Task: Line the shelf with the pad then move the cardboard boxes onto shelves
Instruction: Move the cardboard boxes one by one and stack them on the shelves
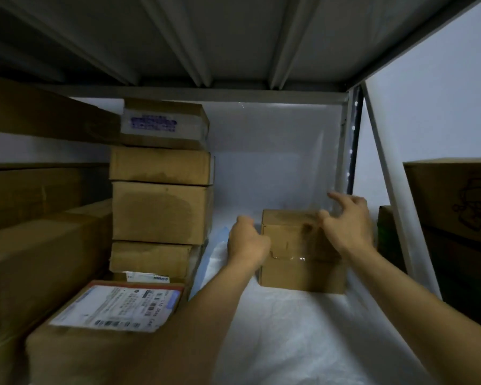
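Note:
A small cardboard box stands on the white pad that covers the shelf floor, near the back right corner. My left hand is at the box's left side, its fingers curled round that edge. Over the box's top right corner is my right hand, fingers spread and loosely bent; the thumb is close to the top face and the fingertips are lifted off it. Both forearms reach in from the lower right.
A stack of several cardboard boxes rises left of the pad. In front of it lies a box with a shipping label. Long cartons fill the far left. The shelf post and more boxes stand at right, and the upper shelf is overhead.

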The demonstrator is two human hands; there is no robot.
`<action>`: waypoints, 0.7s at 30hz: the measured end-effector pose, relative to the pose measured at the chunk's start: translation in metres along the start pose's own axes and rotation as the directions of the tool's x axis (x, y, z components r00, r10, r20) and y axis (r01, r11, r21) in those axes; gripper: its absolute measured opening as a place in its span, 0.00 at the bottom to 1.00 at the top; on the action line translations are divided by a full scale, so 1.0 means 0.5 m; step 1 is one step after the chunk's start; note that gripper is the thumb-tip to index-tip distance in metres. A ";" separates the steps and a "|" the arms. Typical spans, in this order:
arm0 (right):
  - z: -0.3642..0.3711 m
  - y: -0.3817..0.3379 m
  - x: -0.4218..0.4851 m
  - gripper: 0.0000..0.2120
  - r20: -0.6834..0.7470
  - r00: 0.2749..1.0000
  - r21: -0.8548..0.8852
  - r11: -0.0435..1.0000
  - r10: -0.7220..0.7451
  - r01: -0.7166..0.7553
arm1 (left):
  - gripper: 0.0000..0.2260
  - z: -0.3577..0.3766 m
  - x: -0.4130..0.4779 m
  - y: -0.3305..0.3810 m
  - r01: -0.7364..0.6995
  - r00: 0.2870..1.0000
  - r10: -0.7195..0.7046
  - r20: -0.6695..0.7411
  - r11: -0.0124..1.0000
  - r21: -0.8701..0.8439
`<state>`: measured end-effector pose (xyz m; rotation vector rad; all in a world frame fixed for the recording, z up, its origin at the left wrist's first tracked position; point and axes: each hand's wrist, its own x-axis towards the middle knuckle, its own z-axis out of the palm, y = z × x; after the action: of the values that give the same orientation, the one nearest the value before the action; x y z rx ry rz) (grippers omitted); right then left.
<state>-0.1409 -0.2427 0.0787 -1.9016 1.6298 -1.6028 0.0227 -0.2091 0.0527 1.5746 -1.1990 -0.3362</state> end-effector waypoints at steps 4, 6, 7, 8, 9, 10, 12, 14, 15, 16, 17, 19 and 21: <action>0.026 -0.130 0.006 0.18 0.022 0.990 0.227 0.965 -0.136 0.128 | 0.07 -0.138 -0.008 0.056 -0.320 0.890 0.260 -0.373 0.942 -0.107; 0.045 -0.199 0.007 0.18 0.100 0.984 0.373 0.923 -0.144 0.097 | 0.06 -0.220 -0.005 0.064 -0.390 0.778 0.307 -0.549 0.920 -0.038; 0.051 -0.232 0.005 0.18 0.152 0.978 0.422 0.904 -0.140 0.064 | 0.07 -0.258 0.000 0.063 -0.374 0.736 0.283 -0.615 0.927 -0.020; 0.059 -0.263 0.006 0.19 0.205 0.969 0.465 0.885 -0.140 0.029 | 0.08 -0.295 0.012 0.063 -0.347 0.700 0.242 -0.672 0.938 -0.023; 0.066 -0.288 0.006 0.20 0.258 0.957 0.496 0.868 -0.134 -0.012 | 0.10 -0.327 0.027 0.060 -0.323 0.670 0.197 -0.716 0.946 -0.041; 0.076 -0.316 0.010 0.21 0.302 0.945 0.524 0.850 -0.128 -0.052 | 0.12 -0.361 0.047 0.062 -0.301 0.647 0.158 -0.746 0.952 -0.059; 0.092 -0.365 0.017 0.23 0.380 0.919 0.538 0.834 -0.107 -0.126 | 0.16 -0.418 0.092 0.065 -0.234 0.669 0.091 -0.738 0.968 -0.093; 0.107 -0.404 0.027 0.27 0.454 0.890 0.506 0.835 -0.047 -0.215 | 0.18 -0.458 0.143 0.063 -0.131 0.777 0.047 -0.627 0.987 -0.089; 0.114 -0.419 0.029 0.29 0.494 0.869 0.487 0.831 -0.007 -0.270 | 0.19 -0.472 0.164 0.060 -0.080 0.844 0.028 -0.536 0.994 -0.074; 0.122 -0.430 0.031 0.30 0.526 0.850 0.468 0.824 0.031 -0.320 | 0.20 -0.482 0.181 0.058 -0.048 0.900 0.004 -0.435 0.995 -0.090; 0.129 -0.439 0.034 0.32 0.544 0.836 0.449 0.820 0.065 -0.355 | 0.22 -0.489 0.191 0.058 -0.034 0.943 -0.017 -0.332 0.989 -0.146; 0.141 -0.450 0.038 0.35 0.578 0.808 0.395 0.826 0.116 -0.401 | 0.24 -0.497 0.198 0.062 -0.020 0.984 -0.032 -0.176 0.958 -0.287; 0.148 -0.455 0.033 0.36 0.607 0.783 0.341 0.845 0.137 -0.412 | 0.21 -0.499 0.197 0.068 -0.011 0.997 -0.017 -0.078 0.937 -0.349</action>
<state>0.0515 -0.2025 0.2160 -1.5671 1.0912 -1.0304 0.2315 -0.1451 0.2120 1.2682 -1.0112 -0.4578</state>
